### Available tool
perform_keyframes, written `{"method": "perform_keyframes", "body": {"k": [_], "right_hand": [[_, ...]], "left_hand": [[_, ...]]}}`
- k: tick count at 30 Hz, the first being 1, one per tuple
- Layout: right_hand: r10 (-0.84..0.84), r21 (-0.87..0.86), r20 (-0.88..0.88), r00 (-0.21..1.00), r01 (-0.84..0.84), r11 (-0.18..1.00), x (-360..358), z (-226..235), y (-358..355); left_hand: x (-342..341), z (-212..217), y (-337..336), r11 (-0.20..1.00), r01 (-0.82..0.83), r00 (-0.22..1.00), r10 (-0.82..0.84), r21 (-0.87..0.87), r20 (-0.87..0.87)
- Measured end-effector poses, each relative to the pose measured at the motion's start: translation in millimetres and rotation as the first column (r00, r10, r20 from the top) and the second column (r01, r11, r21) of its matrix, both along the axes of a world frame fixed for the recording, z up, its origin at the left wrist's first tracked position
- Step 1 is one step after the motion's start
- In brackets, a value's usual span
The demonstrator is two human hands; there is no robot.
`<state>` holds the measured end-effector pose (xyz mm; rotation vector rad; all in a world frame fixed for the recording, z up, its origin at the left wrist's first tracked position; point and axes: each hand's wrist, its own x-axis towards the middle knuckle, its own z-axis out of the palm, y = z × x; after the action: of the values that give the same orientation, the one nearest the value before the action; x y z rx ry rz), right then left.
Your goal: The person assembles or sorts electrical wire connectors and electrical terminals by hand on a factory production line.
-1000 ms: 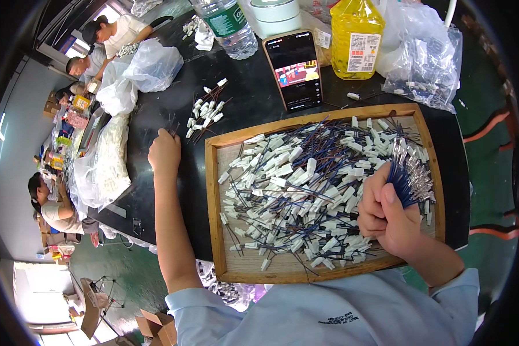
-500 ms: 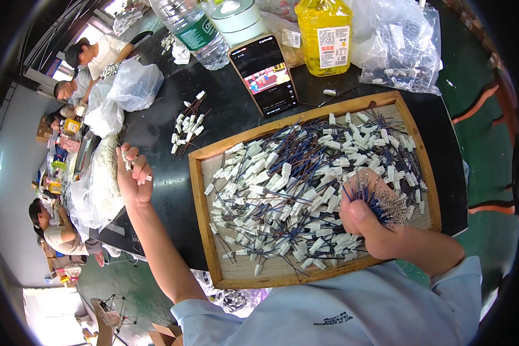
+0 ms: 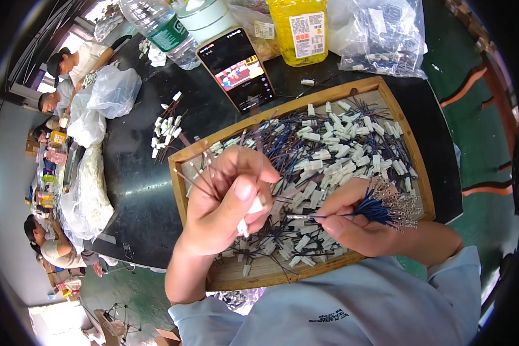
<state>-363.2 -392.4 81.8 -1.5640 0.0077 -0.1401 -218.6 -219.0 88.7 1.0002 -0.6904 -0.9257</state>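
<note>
My left hand (image 3: 219, 202) is closed on several white plastic connectors (image 3: 256, 206) with thin wires trailing out past the fingers. It hovers over the left part of a shallow wooden tray (image 3: 420, 183). That tray holds a heap of white connectors with dark wires (image 3: 328, 164). Above its right part, my right hand (image 3: 357, 235) grips a bundle of blue wires (image 3: 376, 211) whose bare metal terminals fan out to the right. From between its thumb and forefinger a single wire (image 3: 303, 217) points left, its metal tip apart from the left hand.
Behind the tray a phone (image 3: 236, 70) leans upright, beside a water bottle (image 3: 161, 34), a yellow liquid bottle (image 3: 299, 34) and a clear plastic bag (image 3: 380, 40). A small pile of wired connectors (image 3: 167, 128) lies left of the tray. People (image 3: 52, 242) sit at the far left.
My left hand has swung right and nearer, from the table's left side to over the tray. My right hand now holds one wire out from its bundle. The whole view has shifted slightly.
</note>
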Motion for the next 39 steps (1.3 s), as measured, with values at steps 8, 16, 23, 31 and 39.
{"method": "perform_keyframes", "body": {"k": [8, 16, 23, 31, 39], "right_hand": [[0.044, -0.202, 0.014, 0.999, -0.040, 0.979, 2, -5, 0], [0.045, -0.216, 0.094, 0.995, -0.024, 0.976, 4, -6, 1], [0.093, -0.272, 0.243, 0.966, -0.024, 0.962, 11, -14, 0], [0.070, -0.305, 0.253, 0.965, 0.011, 0.952, 11, -14, 4], [-0.025, -0.235, 0.209, 0.978, 0.075, 0.969, 4, -13, 3]], "left_hand": [[-4, -6, 5, 0.997, 0.072, 0.997, -0.072, -0.004, -0.003], [-7, 2, 11, 0.995, 0.041, 0.994, -0.050, 0.093, 0.100], [-7, 1, 10, 0.976, 0.083, 0.920, -0.152, 0.199, 0.360], [-8, 5, 17, 0.992, 0.011, 0.957, -0.048, 0.129, 0.285], [7, -6, 17, 0.944, -0.326, 0.945, 0.326, 0.042, 0.012]]}}
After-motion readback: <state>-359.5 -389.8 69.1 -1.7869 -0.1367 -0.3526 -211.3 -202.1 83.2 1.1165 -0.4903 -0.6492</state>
